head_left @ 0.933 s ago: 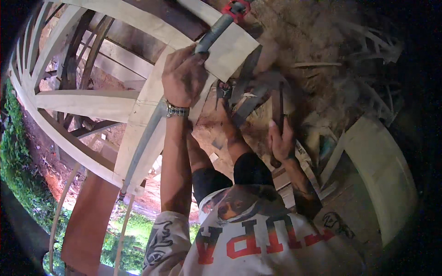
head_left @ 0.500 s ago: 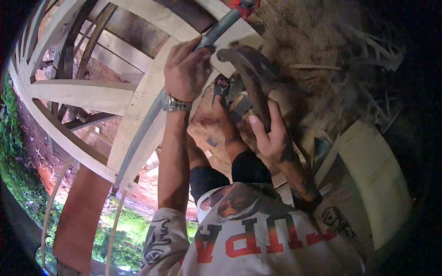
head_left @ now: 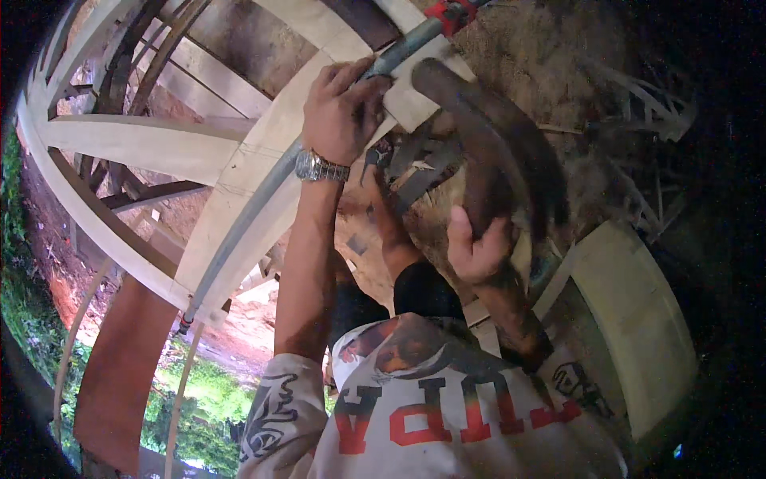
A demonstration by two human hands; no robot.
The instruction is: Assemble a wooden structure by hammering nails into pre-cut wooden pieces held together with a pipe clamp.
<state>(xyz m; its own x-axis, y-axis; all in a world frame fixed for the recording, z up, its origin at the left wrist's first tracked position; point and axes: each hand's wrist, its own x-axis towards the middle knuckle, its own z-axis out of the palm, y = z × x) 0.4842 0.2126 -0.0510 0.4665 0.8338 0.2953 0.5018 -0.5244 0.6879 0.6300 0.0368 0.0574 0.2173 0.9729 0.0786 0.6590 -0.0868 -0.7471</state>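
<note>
Green grass (head_left: 32, 311) and red earth (head_left: 239, 335) show far below on the left, seen through a frame of pale curved wooden beams (head_left: 136, 144) that fan out from the upper left; I count about three broad pale ones, with several darker thin slats behind them. One long grey metal pipe (head_left: 239, 231) runs diagonally from the lower left up to the top, lying along a pale flat plank (head_left: 247, 160). One reddish brown post (head_left: 120, 383) stands lower left.

One left hand (head_left: 343, 112), with one silver metal wristwatch (head_left: 319, 168) just below it on the wrist, is closed with its fingers (head_left: 351, 76) curled tight around the grey pipe near the pipe's upper end. Just beyond those fingers, up the pipe, sits one small red fitting (head_left: 447, 12). Right of the fingers lies one pale square wooden block (head_left: 415, 100), touching the pipe.

One right hand (head_left: 479, 247) grips the lower end of one long dark curved piece of wood (head_left: 487, 136), fingers wrapped around it; the piece arches up and away from those fingers until its far end lies beside the pale block. Below the two hands, scraps of dark wood (head_left: 415, 168) lie jumbled; their number cannot be told. Right of the right hand's fingers rests one pale rounded board (head_left: 638, 319), well apart from them.
</note>
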